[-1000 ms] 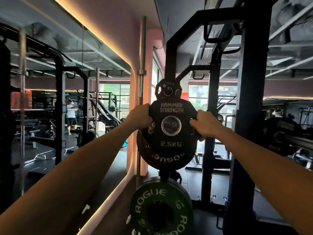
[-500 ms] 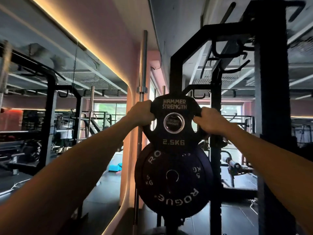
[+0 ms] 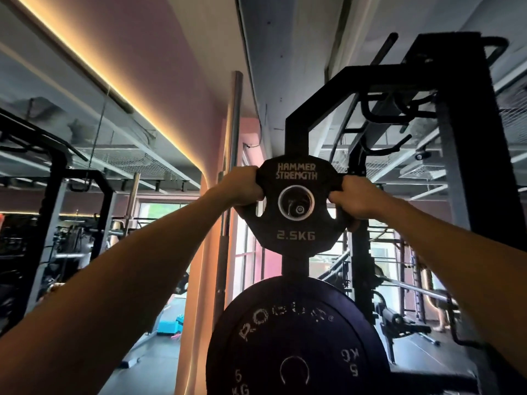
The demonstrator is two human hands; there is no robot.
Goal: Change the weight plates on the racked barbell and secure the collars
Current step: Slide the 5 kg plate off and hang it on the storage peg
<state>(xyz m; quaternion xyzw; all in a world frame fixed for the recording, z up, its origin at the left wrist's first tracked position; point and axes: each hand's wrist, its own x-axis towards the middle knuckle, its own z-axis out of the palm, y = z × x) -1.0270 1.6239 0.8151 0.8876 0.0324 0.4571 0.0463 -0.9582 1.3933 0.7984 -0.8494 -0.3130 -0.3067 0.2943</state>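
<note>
A small black 2.5 kg plate marked Hammer Strength is held up in front of the black rack upright. My left hand grips its left grip hole and my right hand grips its right one, both arms stretched out. A metal peg end shows through the plate's centre hole. Directly below hangs a larger black Rogue 5 kg plate on the same upright. No collar is in view.
A thick black rack post stands close on the right. A steel barbell stands upright just left of the plate, by the pink wall. Another barbell lies racked low at the right. A mirror with more racks fills the left.
Both hands have raised the 2.5 kg plate up the upright, away from the Rogue plate below it. The view has tilted upward, so the green plate has dropped out of sight.
</note>
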